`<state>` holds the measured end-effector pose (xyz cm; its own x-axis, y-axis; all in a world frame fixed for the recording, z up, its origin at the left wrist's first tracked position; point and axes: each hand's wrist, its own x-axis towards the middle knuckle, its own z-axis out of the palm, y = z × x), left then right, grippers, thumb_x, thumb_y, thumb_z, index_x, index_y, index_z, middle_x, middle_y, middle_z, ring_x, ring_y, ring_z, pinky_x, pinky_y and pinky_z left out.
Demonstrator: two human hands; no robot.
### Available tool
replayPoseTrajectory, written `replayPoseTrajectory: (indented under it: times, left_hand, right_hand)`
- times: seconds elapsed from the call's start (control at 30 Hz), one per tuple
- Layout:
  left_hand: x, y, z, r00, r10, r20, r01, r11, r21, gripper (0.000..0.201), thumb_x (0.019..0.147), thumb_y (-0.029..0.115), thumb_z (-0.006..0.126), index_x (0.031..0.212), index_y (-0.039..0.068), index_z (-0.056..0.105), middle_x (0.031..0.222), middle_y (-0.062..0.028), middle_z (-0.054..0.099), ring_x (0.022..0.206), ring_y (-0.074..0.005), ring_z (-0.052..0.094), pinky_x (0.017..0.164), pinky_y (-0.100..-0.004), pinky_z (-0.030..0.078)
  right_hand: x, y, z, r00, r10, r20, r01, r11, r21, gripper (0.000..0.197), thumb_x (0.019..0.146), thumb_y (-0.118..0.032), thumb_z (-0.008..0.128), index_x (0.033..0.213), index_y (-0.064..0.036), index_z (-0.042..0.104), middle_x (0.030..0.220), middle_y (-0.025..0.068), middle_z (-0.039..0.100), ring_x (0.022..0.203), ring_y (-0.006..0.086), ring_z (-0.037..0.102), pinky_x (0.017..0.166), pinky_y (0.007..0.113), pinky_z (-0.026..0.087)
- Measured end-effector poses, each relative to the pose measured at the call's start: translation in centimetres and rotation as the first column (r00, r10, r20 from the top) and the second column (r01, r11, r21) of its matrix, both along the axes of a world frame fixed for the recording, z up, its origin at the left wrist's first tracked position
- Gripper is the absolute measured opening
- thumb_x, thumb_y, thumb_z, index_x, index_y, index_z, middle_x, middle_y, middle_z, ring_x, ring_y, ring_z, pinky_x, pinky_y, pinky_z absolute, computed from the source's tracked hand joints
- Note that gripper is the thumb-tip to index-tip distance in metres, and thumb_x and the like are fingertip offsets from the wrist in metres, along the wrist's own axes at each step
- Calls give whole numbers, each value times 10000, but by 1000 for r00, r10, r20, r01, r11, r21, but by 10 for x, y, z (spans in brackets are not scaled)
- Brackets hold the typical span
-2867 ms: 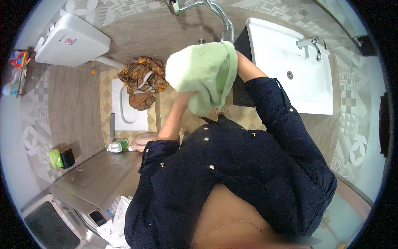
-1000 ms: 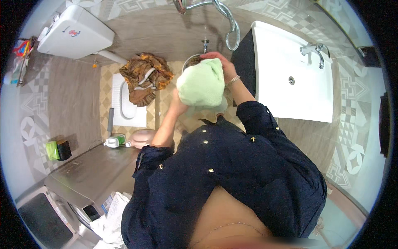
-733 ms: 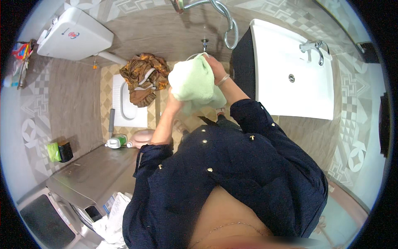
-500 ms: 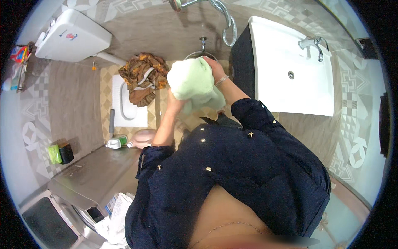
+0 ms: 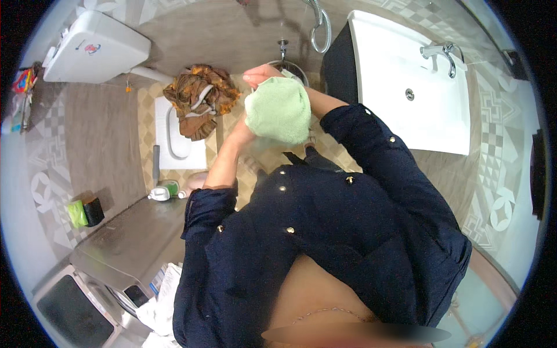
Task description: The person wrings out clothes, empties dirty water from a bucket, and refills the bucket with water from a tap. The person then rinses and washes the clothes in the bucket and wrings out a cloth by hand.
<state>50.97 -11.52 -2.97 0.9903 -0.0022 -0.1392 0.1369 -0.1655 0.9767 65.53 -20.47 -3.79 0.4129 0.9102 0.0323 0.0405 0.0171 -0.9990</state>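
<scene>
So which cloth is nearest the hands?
The pale green towel, partly hiding the left hand and right hand; the brown patterned cloth lies heaped at the squat toilet, and the white cloth is at lower left.

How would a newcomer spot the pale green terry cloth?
Find the white rectangular washbasin at right. Left of it, the pale green terry cloth partly hides the left hand and right hand. Unlike the crumpled brown-orange fabric heap farther left, it is one plain colour.

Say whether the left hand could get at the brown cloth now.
Probably yes, if lowered: nothing visible blocks the brown cloth, though the left hand is busy with the green towel.
</scene>
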Motion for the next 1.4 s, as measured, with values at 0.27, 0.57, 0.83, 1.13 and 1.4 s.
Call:
replayPoseTrajectory:
  times: [0.27,0.57,0.83,1.13,1.4]
  left_hand:
    - [-3,-11,-25,975,-46,219,29,996,80,427,655,157,678,1043,43,542,948,-107,612,894,-209,579,785,-321,433]
    - [-14,-47,-19,961,-177,211,163,983,81,333,649,166,672,945,76,551,860,-130,605,840,-300,584,719,-333,447]
    - [-13,-55,-30,958,-219,187,157,942,297,288,655,206,660,896,87,557,837,-132,600,803,-307,581,680,-359,449]
    - [39,-45,-93,681,398,614,-602,783,160,444,607,233,683,1002,105,524,869,-59,605,836,-243,591,658,-373,464]
    - [32,-42,-81,931,273,242,-365,709,603,468,586,196,695,985,26,517,888,-162,581,803,-336,568,653,-409,449]
  right_hand:
    - [3,-57,-91,537,254,805,357,796,-489,380,837,-289,479,1176,-117,478,1029,96,562,1008,292,471,830,362,391]
    - [8,-62,-69,997,73,-8,-27,263,-964,583,687,-417,637,1078,7,555,1021,195,588,953,311,567,786,330,456]
    - [40,-61,-65,674,-567,-474,266,785,-560,233,787,-137,609,966,9,581,856,85,626,781,215,616,653,295,498]
    - [-26,-27,40,825,247,508,-230,968,-98,239,692,-47,444,927,-36,482,1011,90,504,1021,195,454,921,328,313]
    - [-33,-39,-36,797,-433,-420,481,877,8,205,758,2,375,900,-48,514,942,45,527,933,162,492,852,273,362]
